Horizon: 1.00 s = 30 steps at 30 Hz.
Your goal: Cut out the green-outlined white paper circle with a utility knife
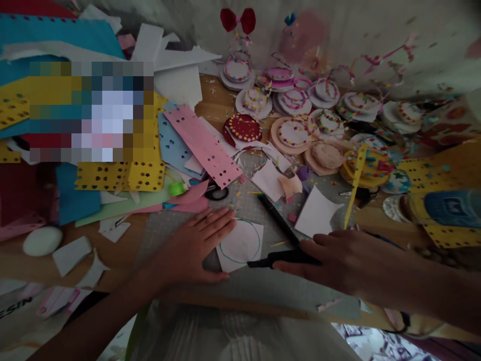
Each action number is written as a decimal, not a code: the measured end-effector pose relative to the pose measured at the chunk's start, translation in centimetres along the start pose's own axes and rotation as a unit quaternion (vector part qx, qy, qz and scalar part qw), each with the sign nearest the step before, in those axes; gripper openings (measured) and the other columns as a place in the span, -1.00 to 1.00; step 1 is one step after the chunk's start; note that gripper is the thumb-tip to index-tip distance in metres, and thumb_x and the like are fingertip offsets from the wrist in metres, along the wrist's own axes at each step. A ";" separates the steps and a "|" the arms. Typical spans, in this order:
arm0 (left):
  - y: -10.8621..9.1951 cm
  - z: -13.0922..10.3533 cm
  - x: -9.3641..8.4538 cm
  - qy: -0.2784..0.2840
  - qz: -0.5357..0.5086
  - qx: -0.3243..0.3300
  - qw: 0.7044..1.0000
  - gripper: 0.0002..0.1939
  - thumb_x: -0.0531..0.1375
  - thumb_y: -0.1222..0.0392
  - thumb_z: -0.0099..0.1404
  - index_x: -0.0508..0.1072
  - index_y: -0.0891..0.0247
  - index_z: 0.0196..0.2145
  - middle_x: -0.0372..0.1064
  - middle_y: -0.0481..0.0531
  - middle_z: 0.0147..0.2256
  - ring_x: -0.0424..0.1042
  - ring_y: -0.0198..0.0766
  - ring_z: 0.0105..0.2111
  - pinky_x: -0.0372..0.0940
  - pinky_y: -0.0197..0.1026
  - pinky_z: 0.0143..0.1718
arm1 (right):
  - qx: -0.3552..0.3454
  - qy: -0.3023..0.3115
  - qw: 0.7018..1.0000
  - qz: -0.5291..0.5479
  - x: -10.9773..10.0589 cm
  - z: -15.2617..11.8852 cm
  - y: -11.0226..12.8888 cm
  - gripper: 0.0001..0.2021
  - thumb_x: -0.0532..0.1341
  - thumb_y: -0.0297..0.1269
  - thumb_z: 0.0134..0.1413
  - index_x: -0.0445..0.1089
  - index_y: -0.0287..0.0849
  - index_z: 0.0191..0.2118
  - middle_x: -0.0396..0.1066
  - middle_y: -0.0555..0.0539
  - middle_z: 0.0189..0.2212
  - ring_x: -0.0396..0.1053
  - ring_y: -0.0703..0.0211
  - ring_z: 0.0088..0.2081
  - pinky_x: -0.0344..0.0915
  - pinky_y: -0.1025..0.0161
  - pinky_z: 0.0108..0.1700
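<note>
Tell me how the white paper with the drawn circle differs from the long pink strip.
The white paper bears a greenish drawn circle, while the pink strip looks punched with small shapes near its ends. The white paper is squarish; the pink strip is long and narrow. Both look like thin sheets.

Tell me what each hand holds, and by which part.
The right hand holds a black tool by its rear end; the left hand rests on the paper, gripping nothing.

A paper sheet (240, 245) lies partly under the left grip (193, 245), a paper strip (205, 145) beyond; scraps (72, 255) lie left of that grip; beyond the right grip (330, 258), craft pieces (295, 134) crowd the tabletop (124, 265).
</note>
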<state>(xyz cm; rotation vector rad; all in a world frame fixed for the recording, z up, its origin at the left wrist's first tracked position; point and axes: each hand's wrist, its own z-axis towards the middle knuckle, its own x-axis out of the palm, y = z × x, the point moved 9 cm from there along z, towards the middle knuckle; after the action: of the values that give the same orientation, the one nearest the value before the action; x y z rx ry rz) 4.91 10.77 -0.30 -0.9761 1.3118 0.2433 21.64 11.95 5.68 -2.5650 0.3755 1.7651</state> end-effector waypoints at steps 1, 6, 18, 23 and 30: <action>0.0 0.0 0.0 -0.001 -0.002 -0.001 1.000 -0.02 0.12 -0.30 0.18 -0.12 0.31 0.35 -0.13 0.21 0.35 -0.07 0.04 0.32 -0.17 0.03 0.30 | -0.003 -0.001 1.000 0.001 0.0 0.0 -0.1 -0.31 0.18 -0.46 0.12 -0.03 0.07 0.32 0.33 0.02 -0.41 0.27 0.24 -0.50 -0.09 0.19 -0.52; 0.0 -0.1 0.1 -0.001 0.005 0.000 1.000 -0.03 0.11 -0.29 0.19 -0.12 0.32 0.35 -0.14 0.21 0.35 -0.08 0.03 0.32 -0.20 0.03 0.31 | -0.019 0.008 1.000 -0.006 -0.3 0.5 -0.3 -0.31 0.19 -0.47 0.12 -0.03 0.06 0.31 0.34 0.02 -0.39 0.25 0.23 -0.48 -0.11 0.20 -0.52; 0.1 -0.1 0.4 0.005 -0.005 -0.001 1.000 -0.06 0.11 -0.28 0.20 -0.10 0.30 0.35 -0.15 0.19 0.35 -0.10 0.02 0.33 -0.19 0.06 0.32 | -0.055 0.027 0.998 -0.008 -0.7 1.3 -0.7 -0.30 0.18 -0.50 0.10 -0.04 0.02 0.31 0.31 0.05 -0.44 0.24 0.24 -0.55 -0.22 0.18 -0.55; 0.1 -0.1 0.5 0.006 -0.014 0.000 1.000 -0.05 0.11 -0.27 0.20 -0.12 0.29 0.35 -0.16 0.19 0.35 -0.11 0.02 0.33 -0.22 0.06 0.32 | -0.067 0.023 0.997 -0.020 -0.9 1.2 -1.0 -0.29 0.17 -0.52 0.10 -0.05 0.05 0.32 0.30 0.06 -0.46 0.20 0.25 -0.57 -0.22 0.16 -0.55; 0.2 -0.1 0.6 0.012 -0.011 -0.003 1.000 -0.04 0.13 -0.26 0.19 -0.12 0.28 0.36 -0.15 0.18 0.35 -0.12 0.01 0.34 -0.22 0.05 0.33 | -0.051 0.039 0.997 -0.048 -0.5 0.8 -1.7 -0.23 0.15 -0.52 0.13 -0.16 0.13 0.35 0.31 0.04 -0.39 0.17 0.25 -0.55 -0.20 0.14 -0.52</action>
<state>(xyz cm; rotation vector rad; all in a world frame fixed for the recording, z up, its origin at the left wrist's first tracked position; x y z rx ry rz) 4.90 10.57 -0.92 -1.0001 1.3222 0.2186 21.04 13.83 5.61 -2.6775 0.1619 1.6989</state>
